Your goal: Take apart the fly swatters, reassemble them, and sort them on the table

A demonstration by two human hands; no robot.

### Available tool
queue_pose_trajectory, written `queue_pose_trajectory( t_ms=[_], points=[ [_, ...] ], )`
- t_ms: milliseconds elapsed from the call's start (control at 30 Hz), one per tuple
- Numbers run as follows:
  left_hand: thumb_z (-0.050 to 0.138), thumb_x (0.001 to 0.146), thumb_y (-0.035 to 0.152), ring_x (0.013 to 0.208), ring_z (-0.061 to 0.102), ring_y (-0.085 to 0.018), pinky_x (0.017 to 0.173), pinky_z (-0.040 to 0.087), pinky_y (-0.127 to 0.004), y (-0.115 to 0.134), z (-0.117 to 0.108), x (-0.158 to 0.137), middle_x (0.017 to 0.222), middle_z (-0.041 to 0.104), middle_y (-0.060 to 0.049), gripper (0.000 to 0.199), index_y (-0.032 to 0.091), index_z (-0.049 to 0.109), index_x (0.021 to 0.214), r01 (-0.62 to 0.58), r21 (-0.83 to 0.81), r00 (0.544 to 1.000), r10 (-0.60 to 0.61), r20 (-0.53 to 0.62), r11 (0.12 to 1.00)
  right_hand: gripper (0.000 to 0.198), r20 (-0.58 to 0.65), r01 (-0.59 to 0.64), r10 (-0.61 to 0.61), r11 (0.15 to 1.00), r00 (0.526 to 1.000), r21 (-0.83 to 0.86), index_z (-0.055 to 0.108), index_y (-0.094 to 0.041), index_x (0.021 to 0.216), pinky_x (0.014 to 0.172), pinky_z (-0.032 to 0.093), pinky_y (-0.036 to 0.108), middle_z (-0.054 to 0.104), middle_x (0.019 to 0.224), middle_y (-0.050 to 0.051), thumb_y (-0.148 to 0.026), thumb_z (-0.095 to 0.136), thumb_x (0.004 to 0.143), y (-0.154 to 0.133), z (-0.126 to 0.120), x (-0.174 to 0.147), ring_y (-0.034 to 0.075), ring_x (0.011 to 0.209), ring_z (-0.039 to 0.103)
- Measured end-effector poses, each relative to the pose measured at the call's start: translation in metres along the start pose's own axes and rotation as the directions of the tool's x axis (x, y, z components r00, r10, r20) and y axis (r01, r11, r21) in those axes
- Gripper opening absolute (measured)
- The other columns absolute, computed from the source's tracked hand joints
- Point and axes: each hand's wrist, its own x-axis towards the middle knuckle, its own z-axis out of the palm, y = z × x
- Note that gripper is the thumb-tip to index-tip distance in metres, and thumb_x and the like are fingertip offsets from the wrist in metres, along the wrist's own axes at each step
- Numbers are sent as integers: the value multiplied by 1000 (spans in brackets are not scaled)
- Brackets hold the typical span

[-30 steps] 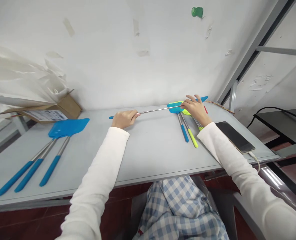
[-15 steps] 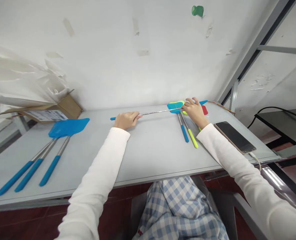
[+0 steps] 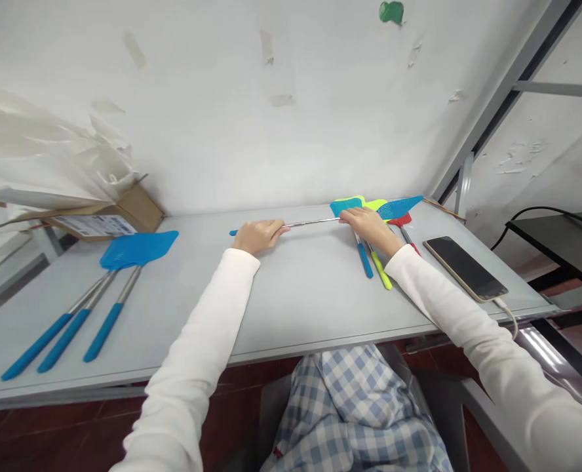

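A blue fly swatter with a thin metal rod is stretched crosswise above the table between my hands. My left hand is closed round it where the blue grip meets the rod; the grip's end sticks out to the left. Farther along the rod, my right hand has its fingers closed on it. Just beyond that hand is a blue mesh swatter head, which seems to belong to the held one. Partly under my right hand lie a blue swatter, a yellow-green swatter and a red swatter.
Several blue swatters lie at the left of the grey table. Behind them stands an open cardboard box. A phone with a white cable rests at the right. The white wall closes off the back.
My right hand has moved left along the rod, closer to my left hand, and its raised fingers have come down. The visible rod is shorter, and the blue mesh head shows more fully.
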Motion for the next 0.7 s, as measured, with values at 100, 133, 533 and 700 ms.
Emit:
queue_pose_trajectory(
  t_ms=[100,133,533,700],
  points=[
    [29,98,53,59,57,-19,51,20,-30,-3,-2,1,66,65,-7,51,22,63,77,-6,-1,1000,6,-27,1000,32,-55,-12,13,1000,998,24,64,-16,100,74,30,29,68,89,8,-27,34,102,12,1,0,21,84,58],
    [27,98,55,58,56,-19,50,19,-30,-5,-3,1,65,64,-7,54,21,62,76,-10,-7,999,9,-42,1000,31,-75,-13,15,1000,997,25,64,-16,98,73,30,29,68,88,8,-25,34,102,16,2,0,21,83,57],
    [28,97,52,56,59,-20,48,20,-30,-36,-7,-12,62,66,-7,53,22,63,73,21,81,993,-11,-116,997,21,-165,-63,65,998,984,17,63,-17,94,70,30,31,67,84,8,-15,42,96,48,11,-8,22,78,56],
    [34,95,50,61,62,-22,50,23,-30,-34,-4,-13,68,70,-8,47,21,68,80,23,75,994,-14,-108,997,27,-134,-23,19,999,991,-29,63,-18,99,73,31,30,65,92,9,-29,38,101,41,14,-7,22,84,56]
  ],
)
